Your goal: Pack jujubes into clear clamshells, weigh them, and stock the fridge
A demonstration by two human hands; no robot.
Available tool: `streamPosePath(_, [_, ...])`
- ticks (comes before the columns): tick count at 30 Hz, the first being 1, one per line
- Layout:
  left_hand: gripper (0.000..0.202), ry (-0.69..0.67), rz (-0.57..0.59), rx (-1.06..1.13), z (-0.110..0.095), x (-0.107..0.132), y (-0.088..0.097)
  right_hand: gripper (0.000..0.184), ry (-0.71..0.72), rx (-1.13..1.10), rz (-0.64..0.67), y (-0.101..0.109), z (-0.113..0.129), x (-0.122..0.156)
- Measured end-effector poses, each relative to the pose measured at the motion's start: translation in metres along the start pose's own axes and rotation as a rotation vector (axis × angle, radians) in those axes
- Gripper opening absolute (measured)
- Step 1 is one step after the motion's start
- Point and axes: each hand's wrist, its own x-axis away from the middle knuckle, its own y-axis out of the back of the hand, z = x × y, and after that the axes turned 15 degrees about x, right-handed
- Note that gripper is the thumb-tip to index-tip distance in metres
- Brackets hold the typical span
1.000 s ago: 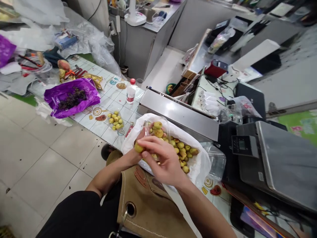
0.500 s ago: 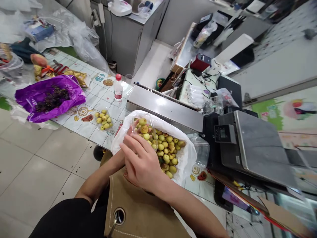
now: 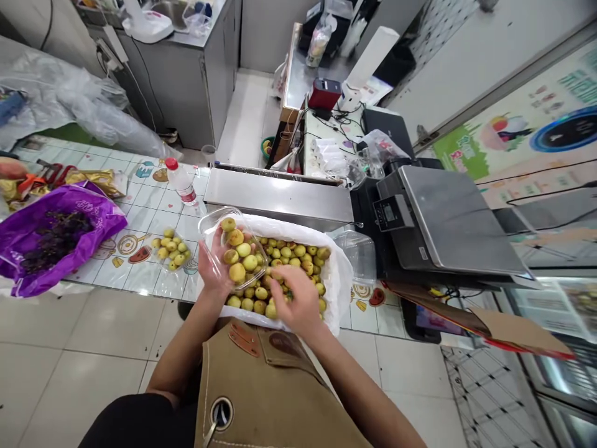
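My left hand (image 3: 215,270) holds a clear plastic container (image 3: 209,227) from beneath, tilted over the near left part of a fruit box. Several yellow-green jujubes (image 3: 243,249) with brownish patches lie in it. Just to its right, my right hand (image 3: 298,298) is over the box, fingers curled and thumb bent in. A jujube (image 3: 268,272) shows at its fingertips; the hand hides part of the grip. More jujubes (image 3: 298,251) fill the box, which has a white liner (image 3: 342,267). Left of the box, a second clear container of jujubes (image 3: 170,249) sits on the table.
A purple bag (image 3: 107,218) of dark grapes and a red-capped bottle (image 3: 181,180) stand to the left. A long metal wrapping machine (image 3: 280,196) lies behind the box. On the right are an empty clear container (image 3: 357,255) and a scale (image 3: 457,218).
The view has turned right. My right hand has moved away from the container in my left hand, down to the jujubes in the box. The held container is now in plain sight.
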Motion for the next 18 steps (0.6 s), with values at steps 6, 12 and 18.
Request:
streamPosePath(6, [0.073,0.122,0.021,0.115,-0.003,0.002,0.007,0.041,-0.035,0.465,0.456,-0.045,-0.059,0.033])
streamPosePath(12, [0.07,0.156,0.035,0.131,-0.003,0.002,0.006,0.034,0.115,0.511,0.613,-0.034,-0.057,0.031])
streamPosePath(18, [0.069,0.156,-0.045,0.099,-0.003,0.003,0.004,0.031,0.253,0.555,0.844,-0.024,-0.054,0.002])
